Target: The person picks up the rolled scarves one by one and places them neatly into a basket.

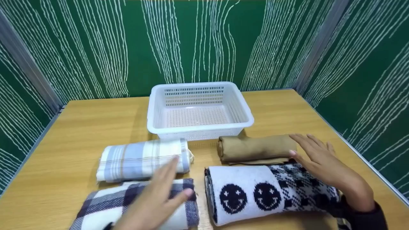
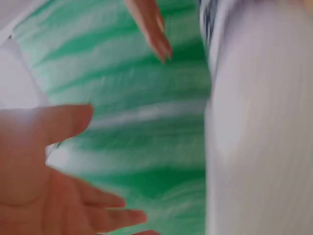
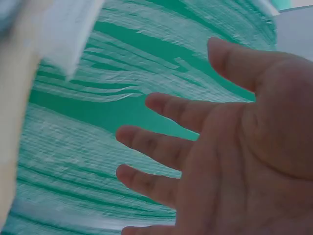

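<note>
In the head view my left hand (image 1: 156, 198), blurred, hovers with fingers extended over a dark-and-white checked folded cloth (image 1: 108, 204) at the front left. Just beyond lies a rolled light-blue and white plaid cloth (image 1: 137, 159). My right hand (image 1: 322, 163) has its fingers spread at the right end of a rolled brown cloth (image 1: 255, 148), overlapping it there. Below that hand sits a rolled knit scarf (image 1: 246, 195), with two black smiley faces on white and a black-and-white pattern. The right wrist view shows the right palm (image 3: 230, 161) bare, fingers straight; neither hand holds anything.
A white perforated plastic basket (image 1: 201, 127) stands at the middle back of the wooden table (image 1: 96, 121), behind the cloths. Green panels (image 1: 204, 41) with white wavy lines enclose the table at the back and both sides.
</note>
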`<state>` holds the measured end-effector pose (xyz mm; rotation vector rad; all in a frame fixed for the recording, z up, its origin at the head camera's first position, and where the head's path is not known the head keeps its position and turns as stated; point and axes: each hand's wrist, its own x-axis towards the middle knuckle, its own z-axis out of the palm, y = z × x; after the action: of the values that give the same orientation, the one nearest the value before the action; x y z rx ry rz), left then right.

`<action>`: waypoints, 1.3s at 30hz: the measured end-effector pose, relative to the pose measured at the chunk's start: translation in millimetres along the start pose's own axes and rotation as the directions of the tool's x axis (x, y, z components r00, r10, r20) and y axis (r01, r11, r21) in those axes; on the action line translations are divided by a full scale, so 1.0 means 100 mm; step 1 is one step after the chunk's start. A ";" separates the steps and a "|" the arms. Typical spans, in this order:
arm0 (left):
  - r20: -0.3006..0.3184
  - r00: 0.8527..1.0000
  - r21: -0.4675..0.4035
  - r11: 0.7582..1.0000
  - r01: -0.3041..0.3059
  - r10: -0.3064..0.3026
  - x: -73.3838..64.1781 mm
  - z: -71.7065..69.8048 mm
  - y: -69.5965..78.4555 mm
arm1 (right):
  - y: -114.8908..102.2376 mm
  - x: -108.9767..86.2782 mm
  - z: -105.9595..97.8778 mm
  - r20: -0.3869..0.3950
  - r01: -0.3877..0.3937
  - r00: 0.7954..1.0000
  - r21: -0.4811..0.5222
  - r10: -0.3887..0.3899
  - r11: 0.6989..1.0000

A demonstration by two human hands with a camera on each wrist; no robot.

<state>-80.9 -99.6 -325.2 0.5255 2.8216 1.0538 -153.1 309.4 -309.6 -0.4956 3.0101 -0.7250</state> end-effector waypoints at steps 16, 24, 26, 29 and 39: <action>0.193 0.896 -0.833 0.416 0.364 -0.399 0.39 1.01 0.51 | 0.94 -0.43 0.26 0.185 -0.445 0.894 0.280 0.407 0.851; 0.166 0.855 -0.894 0.291 0.341 -0.492 0.44 1.17 0.41 | 0.99 -0.33 0.31 0.366 -0.629 0.776 0.390 0.514 0.672; 0.153 0.844 -0.897 0.287 0.337 -0.514 0.45 1.19 0.39 | 0.98 -0.30 0.33 0.393 -0.646 0.762 0.418 0.515 0.638; 0.153 0.814 -0.882 0.294 0.368 -0.560 0.45 1.20 0.38 | 0.95 -0.27 0.37 0.407 -0.654 0.757 0.466 0.511 0.596; 0.233 0.794 -0.843 0.292 0.453 -0.561 0.55 1.30 0.43 | 0.91 -0.34 0.40 0.418 -0.586 0.803 0.687 0.425 0.430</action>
<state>-95.1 30.1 -393.6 -0.5466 1.7588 2.0828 -145.4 378.9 -388.4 0.3744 2.0710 -1.6581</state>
